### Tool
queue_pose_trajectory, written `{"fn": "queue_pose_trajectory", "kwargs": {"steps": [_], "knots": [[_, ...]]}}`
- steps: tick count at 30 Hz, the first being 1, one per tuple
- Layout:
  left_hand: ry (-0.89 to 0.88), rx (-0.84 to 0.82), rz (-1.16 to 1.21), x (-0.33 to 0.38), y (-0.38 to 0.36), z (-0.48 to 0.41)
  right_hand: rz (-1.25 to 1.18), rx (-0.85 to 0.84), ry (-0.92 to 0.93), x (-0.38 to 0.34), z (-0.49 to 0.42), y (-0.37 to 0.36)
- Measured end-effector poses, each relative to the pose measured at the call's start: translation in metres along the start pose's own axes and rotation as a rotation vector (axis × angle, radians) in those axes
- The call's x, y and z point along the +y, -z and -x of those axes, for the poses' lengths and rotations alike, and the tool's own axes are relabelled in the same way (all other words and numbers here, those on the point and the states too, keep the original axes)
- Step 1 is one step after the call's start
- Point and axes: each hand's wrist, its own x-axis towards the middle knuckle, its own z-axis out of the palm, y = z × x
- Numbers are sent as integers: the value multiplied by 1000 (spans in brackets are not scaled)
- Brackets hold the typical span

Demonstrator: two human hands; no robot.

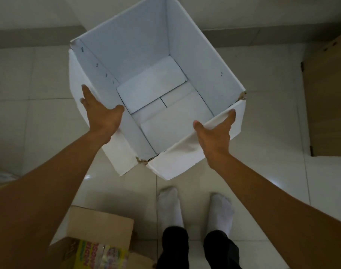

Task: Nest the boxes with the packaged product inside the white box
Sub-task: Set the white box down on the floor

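Just 1 head cam, looking steeply down, close over the white box (156, 90) and tiled floor (30, 113).

The white box (185, 45) stands open and empty, corner toward the feet, flaps folded outward. A brown box (100, 228) holding a colourful package (100, 255) lies lower left.

We see the white box (195, 55) is matt corrugated cardboard, its walls smooth, with brown paper fibre showing rough where the corners are torn. We note the folded-down flaps look softer and faintly creased. The floor (39, 78) is pale tile, glossy enough to throw small bright glints. At the lower left we have a brown cardboard box (100, 224), plain and matt, holding a packaged product (101, 255) wrapped in shiny printed plastic. The socks (170, 204) are white knitted cloth.
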Motion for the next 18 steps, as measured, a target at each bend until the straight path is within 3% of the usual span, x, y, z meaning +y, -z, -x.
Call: {"fn": "queue_pose_trajectory", "kwargs": {"steps": [2, 5, 10, 14, 18], "knots": [[95, 14, 33, 2, -3, -3, -14, 7, -12, 1, -1, -8], [96, 28, 81, -2, -9, 5, -143, 56, -20, -9, -5, -17], [179, -91, 219, -5, -22, 23, -198, 243, -18, -20, -21, -1], [238, -116, 244, -7, -15, 7, -59, 183, -48, -5, -6, 7], [200, -95, 209, -9, -19, 18, -81, 121, -60, 0, -3, -5]]}}
